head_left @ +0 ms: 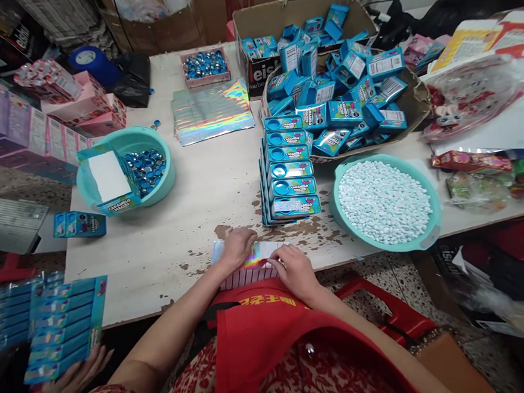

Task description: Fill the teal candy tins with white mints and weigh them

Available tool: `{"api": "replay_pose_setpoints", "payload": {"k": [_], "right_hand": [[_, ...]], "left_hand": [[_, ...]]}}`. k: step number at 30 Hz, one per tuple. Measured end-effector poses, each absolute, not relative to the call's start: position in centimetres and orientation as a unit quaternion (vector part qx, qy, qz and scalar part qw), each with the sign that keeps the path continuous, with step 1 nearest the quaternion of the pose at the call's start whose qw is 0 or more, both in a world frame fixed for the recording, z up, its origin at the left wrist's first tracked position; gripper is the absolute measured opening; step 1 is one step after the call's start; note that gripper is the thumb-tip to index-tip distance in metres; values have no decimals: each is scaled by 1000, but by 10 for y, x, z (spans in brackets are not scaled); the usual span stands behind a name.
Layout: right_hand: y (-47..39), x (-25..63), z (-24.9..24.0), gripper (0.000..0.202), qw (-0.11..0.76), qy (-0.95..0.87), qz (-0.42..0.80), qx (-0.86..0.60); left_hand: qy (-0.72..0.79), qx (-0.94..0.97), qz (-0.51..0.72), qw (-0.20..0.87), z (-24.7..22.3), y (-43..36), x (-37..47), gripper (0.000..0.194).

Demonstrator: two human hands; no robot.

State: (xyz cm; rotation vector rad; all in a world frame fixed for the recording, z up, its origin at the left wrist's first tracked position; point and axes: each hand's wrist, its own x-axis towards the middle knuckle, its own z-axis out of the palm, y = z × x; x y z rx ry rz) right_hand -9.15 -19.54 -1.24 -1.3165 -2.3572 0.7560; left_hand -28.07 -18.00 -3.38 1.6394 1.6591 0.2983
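At the worktop's [210, 170] near edge, the holographic sheet [257, 254] is lying crosswise, partly hidden. Left hand [237, 247] is bending over its left part, fingers curled downward; cannot tell whether they are gripping or only pressing. Right hand [295, 267] is pinching the near edge, right of middle, thumb meeting fingertip. Risks, as judged: uneven tension between the hands could be creasing the thin-looking sheet; a slack left hand could be letting it skew or slip towards the red apron [249, 335]. Coating is looking flaked just beyond; grit could be marking the film. Turquoise tub [420, 244] is sitting near the edge, right; a straying elbow could be tipping it.
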Motion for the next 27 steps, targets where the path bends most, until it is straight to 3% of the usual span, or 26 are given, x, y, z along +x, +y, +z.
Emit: {"api": "replay_pose_setpoints", "payload": {"k": [3, 6, 14, 19, 24, 27], "right_hand": [[-194, -84, 36, 12, 233, -790, 338, -456], [-188, -83, 76, 11, 283, -769, 357, -448], [-140, -103, 118, 7, 426, -710, 222, -515], [-102, -108, 106, 12, 429, -648, 219, -590], [-89, -111, 91, 13, 432, -595, 283, -616], [-90, -111, 88, 14, 445, -567, 305, -622]], "left_hand": [[545, 584, 292, 526, 12, -197, -281, 35], [500, 553, 296, 598, 55, -205, -277, 24], [546, 600, 338, 477, 118, -149, -280, 20], [537, 637, 346, 432, 114, -107, -279, 15], [524, 604, 414, 435, 80, -98, -269, 8], [592, 556, 411, 414, 58, -106, -262, 11]]}}
